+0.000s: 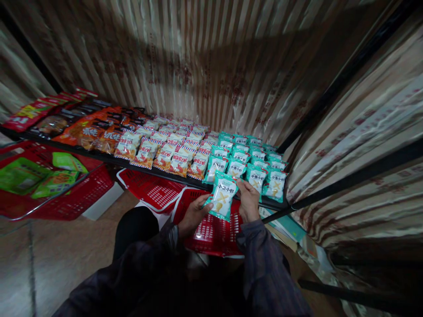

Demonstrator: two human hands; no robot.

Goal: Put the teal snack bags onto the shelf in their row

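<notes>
I see striped, shiny curtains (211,57) hanging behind and right of a dark shelf (99,155); brown floor tiles (59,251) lie near left, dimly lit.

Teal snack packet (223,196); red basket (211,233); striped curtain (211,57).

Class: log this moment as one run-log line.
left hand: holds teal snack packet | right hand: holds same packet | below: red basket | ahead: shelf of snacks

Dim light is falling from above, leaving the lower foreground and the sleeves (264,264) nearly black. A broad shadow is crossing the striped curtain (211,57), whose folds are catching soft glare. Wide-angle distortion is bending the edges, and corners are blurring; the teal packets (251,163) are staying sharpest.
</notes>
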